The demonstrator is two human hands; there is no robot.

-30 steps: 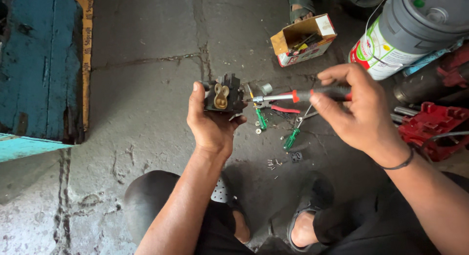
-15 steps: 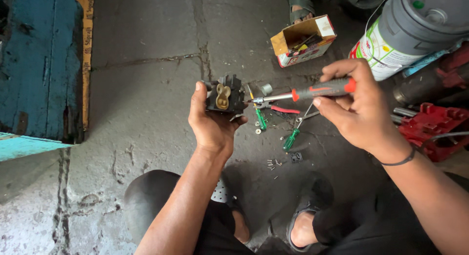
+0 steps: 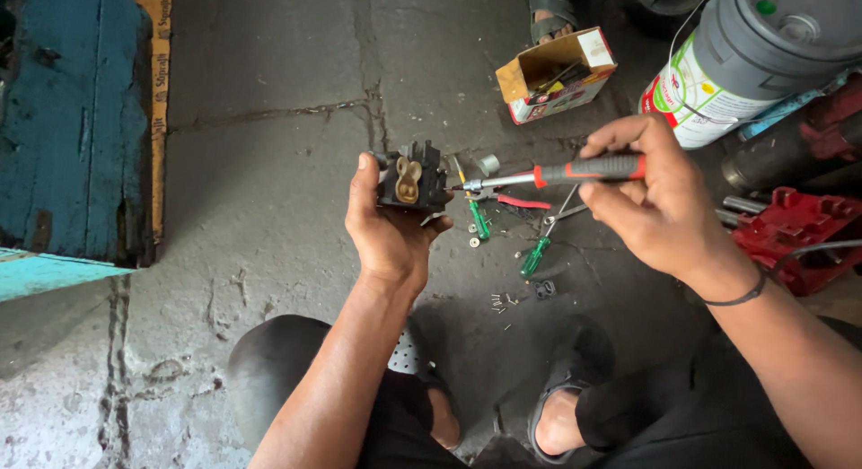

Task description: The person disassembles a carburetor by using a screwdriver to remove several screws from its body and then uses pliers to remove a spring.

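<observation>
Cracked grey concrete floor (image 3: 269,146) serves as the work surface; the person sits low on it, knees and sandalled feet at the near edge of view.

Nearest the camera, small screws (image 3: 499,300) lie loose on the floor between the feet and the hands. Just beyond them lies a green-handled screwdriver (image 3: 533,256).

Left hand (image 3: 388,231): closed around a small black electrical part (image 3: 411,175) with a brass-coloured insert on its face, held up above the floor, face toward the camera. Fingers wrap underneath and the thumb sits on its left side.

Right hand (image 3: 660,204): clamped on the red-and-black handle of a screwdriver (image 3: 561,173), held roughly level. Its metal tip meets the right edge of the black part. A dark band sits on this wrist.

On the floor under the tool shaft: red-handled pliers (image 3: 523,201), a second green tool (image 3: 479,222) and a small silver cylinder (image 3: 488,164).

To the right, a red plastic case (image 3: 795,222) lies near the right forearm.

Farther off, an open cardboard box (image 3: 557,74) holds assorted small items. Beside it to the right stands a large grey canister (image 3: 763,47) with a coloured label. A blue painted wooden structure (image 3: 72,128) occupies the left edge. At the top edge, another person's sandalled foot (image 3: 549,4) is partly visible.
</observation>
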